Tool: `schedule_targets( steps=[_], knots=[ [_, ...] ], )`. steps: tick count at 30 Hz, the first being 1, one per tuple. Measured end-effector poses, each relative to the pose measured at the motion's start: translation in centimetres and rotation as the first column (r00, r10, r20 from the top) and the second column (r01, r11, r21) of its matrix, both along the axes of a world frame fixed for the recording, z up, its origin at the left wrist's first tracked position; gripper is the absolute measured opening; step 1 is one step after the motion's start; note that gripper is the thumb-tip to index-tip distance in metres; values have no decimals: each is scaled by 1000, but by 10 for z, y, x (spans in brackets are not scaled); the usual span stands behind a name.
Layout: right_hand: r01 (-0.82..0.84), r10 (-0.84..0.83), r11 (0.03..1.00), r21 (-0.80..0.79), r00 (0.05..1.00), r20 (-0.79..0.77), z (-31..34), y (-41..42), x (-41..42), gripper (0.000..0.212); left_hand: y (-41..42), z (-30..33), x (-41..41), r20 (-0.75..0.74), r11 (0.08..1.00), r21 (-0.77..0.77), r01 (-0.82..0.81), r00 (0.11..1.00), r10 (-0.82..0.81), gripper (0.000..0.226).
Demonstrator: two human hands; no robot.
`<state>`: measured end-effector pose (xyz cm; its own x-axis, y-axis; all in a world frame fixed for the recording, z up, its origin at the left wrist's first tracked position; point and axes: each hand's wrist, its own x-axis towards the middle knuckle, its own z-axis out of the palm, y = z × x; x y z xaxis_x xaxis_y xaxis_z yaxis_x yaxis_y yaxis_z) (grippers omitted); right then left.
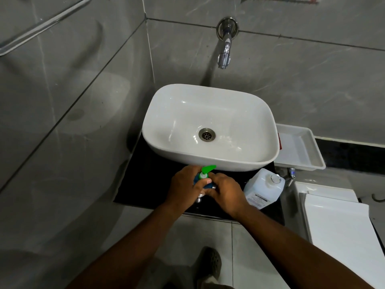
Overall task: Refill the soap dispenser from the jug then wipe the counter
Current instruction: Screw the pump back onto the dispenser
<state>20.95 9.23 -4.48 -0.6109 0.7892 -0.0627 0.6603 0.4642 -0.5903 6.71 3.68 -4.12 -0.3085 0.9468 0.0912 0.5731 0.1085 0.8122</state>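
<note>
Both my hands sit just below the centre of the frame, wrapped around the soap dispenser (pixel 203 179), so most of its blue body is hidden from me; I see only the green pump head poking up between them and a sliver of blue. My left hand (pixel 186 185) grips the bottle from the left side, thumb across its front. My right hand (pixel 226 192) closes on it from the right, fingers curled low around the base, though I cannot tell exactly what they pinch. Something metallic glints beneath the hands, too covered to identify. The jug (pixel 263 188), capped and translucent white, stands just beside my right hand, to lower right of centre. Everything rests on a black counter (pixel 145 184) in front of the white basin (pixel 210 128). A white tray (pixel 300 149) sits right of the basin, partly hidden by its rim. Grey tiled walls surround, with a chrome tap (pixel 225 49) above.
</note>
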Motion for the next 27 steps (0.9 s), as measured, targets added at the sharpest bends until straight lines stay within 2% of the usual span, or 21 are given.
schedule_targets(
  steps=[6, 10, 13, 14, 15, 17, 18, 22, 27],
  knots=[
    [10, -7, 999, -53, 999, 51, 6, -1, -2, 47, -2, 3, -3, 17, 999, 14, 32, 999, -32, 21],
    [25, -16, 997, -72, 994, 112, 14, 0, 1, 50, -5, -4, -13, 51, 993, -65, 102, 994, -98, 31],
    [178, -180, 983, -49, 983, -24, 27, -4, 3, 20, -5, -8, -19, 155, 986, -114, 126, 982, -108, 38],
    [232, -235, 971, -52, 970, -59, 34, -5, 0, 16, -3, -8, -19, 190, 983, -132, 126, 977, -100, 41],
    [268, -270, 962, -46, 961, -63, 40, -7, -5, 30, -1, -8, -20, 206, 980, -149, 133, 973, -101, 43],
    [305, -305, 952, -22, 952, 6, 54, -8, -18, 54, 2, -7, -21, 195, 974, -170, 150, 974, -116, 43],
    [324, -323, 946, -13, 945, 42, 60, -7, -25, 59, 3, -8, -22, 194, 974, -171, 151, 974, -117, 41],
    [349, -344, 937, -7, 926, 153, 72, 0, -36, 53, 2, -13, -20, 241, 978, -160, 135, 966, -94, 37],
    [216, -199, 976, -35, 943, 266, 84, 9, -42, 44, 0, -12, -18, 348, 978, -145, 147, 933, -89, 47]
  ],
)
